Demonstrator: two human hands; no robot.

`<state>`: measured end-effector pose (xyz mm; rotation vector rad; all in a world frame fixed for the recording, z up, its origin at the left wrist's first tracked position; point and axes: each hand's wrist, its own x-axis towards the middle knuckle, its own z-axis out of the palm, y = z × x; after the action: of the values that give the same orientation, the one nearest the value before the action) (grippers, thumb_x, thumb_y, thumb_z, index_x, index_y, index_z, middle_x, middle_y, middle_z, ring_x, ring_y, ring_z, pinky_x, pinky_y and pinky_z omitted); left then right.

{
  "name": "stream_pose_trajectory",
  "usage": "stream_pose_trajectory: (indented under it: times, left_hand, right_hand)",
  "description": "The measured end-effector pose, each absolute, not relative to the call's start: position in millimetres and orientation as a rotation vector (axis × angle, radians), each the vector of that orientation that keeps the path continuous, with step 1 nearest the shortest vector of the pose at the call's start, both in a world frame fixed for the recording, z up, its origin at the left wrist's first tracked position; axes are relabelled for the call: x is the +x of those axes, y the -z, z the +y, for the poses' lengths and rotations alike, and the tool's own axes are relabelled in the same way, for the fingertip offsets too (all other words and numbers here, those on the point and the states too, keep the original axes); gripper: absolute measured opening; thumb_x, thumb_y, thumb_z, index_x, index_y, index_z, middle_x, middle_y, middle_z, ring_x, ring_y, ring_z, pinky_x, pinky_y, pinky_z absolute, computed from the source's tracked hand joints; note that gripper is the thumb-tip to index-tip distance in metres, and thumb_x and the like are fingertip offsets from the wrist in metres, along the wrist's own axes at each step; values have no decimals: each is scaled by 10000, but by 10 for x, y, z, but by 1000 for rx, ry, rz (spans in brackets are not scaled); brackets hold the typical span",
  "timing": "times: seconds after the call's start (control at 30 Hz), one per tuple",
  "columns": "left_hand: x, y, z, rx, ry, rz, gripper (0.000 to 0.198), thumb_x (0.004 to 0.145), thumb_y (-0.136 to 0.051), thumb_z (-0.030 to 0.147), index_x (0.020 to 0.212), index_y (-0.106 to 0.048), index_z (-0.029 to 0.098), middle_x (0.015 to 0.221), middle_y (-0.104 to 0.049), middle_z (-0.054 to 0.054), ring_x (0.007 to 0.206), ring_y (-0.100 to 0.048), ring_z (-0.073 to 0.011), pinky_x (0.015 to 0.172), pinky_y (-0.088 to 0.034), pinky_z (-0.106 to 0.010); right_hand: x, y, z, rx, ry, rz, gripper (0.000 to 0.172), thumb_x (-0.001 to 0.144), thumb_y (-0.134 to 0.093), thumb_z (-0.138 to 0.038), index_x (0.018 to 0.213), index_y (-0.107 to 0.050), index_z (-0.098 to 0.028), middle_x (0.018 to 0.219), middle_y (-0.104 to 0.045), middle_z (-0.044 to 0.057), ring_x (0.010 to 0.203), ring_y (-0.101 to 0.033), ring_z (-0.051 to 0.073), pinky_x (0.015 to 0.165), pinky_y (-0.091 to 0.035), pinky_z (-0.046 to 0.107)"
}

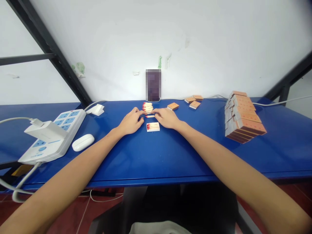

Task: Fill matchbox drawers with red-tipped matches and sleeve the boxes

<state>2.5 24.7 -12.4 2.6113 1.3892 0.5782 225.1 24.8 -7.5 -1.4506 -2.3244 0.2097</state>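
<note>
Both of my hands rest on a blue table (158, 156), fingertips meeting over a small bunch of matches (150, 116). My left hand (131, 122) is curled, its fingers pinching at the matches. My right hand (166, 117) is curled the same way from the other side. Just in front of my hands lies an open matchbox tray (153, 127) filled with red-tipped matches. Behind my fingers sits a loose pile of matches (147, 107).
A stack of several matchboxes (242, 118) stands at the right. A few loose matchboxes (193, 101) lie near the wall. A phone (153, 85) leans against the wall. At the left are a white power strip (52, 135), an earbud case (83, 142) and cables.
</note>
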Motion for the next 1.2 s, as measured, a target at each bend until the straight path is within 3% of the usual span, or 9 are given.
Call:
stream_pose_trajectory:
  times: [0.57,0.97,1.2]
  left_hand:
    - [13,138,267,2648,-558,1382,487,971,-405,303,1404,-572,154,1051,-538,-98,930,-577,-243,993,-474,-437]
    - [3,119,252,2653,-618,1356,405,952,-449,299,1278,-657,182,1032,-547,-84,883,-579,-226,950,-493,-425]
    - [4,139,277,2652,-616,1364,434,951,-451,309,1302,-656,157,1003,-562,-87,858,-573,-224,941,-495,-429]
  right_hand:
    - [2288,55,216,-1340,-273,-2334,359,987,-475,-209,1197,-762,-259,1175,-774,15,1036,-696,202,891,-484,287]
    - [2291,39,190,-1326,-300,-2295,393,975,-486,-214,1279,-733,-245,1026,-781,43,864,-676,187,755,-445,274]
    - [2283,42,201,-1363,-294,-2291,351,987,-499,-278,1223,-754,-228,936,-768,47,831,-655,183,729,-410,273]
